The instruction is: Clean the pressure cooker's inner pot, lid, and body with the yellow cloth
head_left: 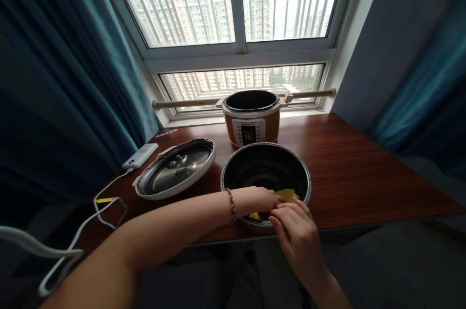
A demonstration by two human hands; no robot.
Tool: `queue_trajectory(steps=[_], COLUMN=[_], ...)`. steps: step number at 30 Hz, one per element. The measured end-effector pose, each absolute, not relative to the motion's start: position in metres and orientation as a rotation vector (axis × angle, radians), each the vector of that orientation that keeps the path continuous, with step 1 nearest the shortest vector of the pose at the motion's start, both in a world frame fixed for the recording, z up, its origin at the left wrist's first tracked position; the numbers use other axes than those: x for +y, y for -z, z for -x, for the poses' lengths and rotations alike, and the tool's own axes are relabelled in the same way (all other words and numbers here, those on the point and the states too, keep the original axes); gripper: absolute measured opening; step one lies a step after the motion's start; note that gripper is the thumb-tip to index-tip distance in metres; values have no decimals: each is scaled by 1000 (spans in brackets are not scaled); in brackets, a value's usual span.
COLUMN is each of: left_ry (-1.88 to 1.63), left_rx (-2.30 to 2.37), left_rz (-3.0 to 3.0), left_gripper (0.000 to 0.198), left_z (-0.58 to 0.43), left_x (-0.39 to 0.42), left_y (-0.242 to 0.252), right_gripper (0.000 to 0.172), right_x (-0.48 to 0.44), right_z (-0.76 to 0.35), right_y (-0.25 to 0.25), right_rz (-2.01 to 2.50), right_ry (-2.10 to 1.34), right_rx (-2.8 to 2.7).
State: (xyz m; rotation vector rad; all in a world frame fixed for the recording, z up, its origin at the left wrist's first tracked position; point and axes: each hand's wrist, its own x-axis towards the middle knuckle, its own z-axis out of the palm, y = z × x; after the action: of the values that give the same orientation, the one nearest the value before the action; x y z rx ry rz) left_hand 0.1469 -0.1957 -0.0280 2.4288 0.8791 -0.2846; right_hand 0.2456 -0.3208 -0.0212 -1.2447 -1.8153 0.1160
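Note:
A dark inner pot (255, 161) sits near the front edge of the wooden table (345, 163). My left hand (258, 200) reaches over the pot's near rim, fingers closed on a yellow cloth (287, 195) inside it. A beaded bracelet circles that wrist. My right hand (296, 229) rests on the pot's near rim, fingers curled against the rim beside the cloth. Behind the pot stands an orange electric cooker body (252, 117), open on top.
The cooker's lid (176, 168) lies upside down to the left of the pot. A white power bank (140, 155) with a white cable (105, 202) lies at the table's left corner. Teal curtains hang on both sides; a barred window is behind.

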Motion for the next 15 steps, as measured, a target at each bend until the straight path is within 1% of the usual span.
queue_trajectory(steps=[3,5,7,8,9,11,13,15], left_ry=[397,443,481,496,512,529,551,583], left_rx=[785,784,882,960,1031,1166,1289,1359], left_rz=[-2475,-2531,-2569,-2569,-2562,-2541,-2516,-2501], left_gripper=[39,58,79,85,88,82,74,59], left_z=[-145,-147,-149,-150,-149,-146,-139,-132], left_x=[-196,-190,-182,-177,-172,-162,-154,-147], left_y=[42,46,47,47,47,47,48,50], right_gripper=[13,12,13,13,14,14,14,14], right_x=[-321,-321,-321,-321,-321,-321,-320,-320], right_z=[-245,-245,-245,-246,-246,-246,-246,-246], right_y=[22,23,24,24,24,25,25,26], right_rz=[1242,1247,1248,1247,1246,1249,1249,1243], right_ry=[-132,-123,-114,-114,-117,-129,-130,-117], right_rx=[-1805,-1803,-1807,-1811,-1815,-1817,-1813,-1804])
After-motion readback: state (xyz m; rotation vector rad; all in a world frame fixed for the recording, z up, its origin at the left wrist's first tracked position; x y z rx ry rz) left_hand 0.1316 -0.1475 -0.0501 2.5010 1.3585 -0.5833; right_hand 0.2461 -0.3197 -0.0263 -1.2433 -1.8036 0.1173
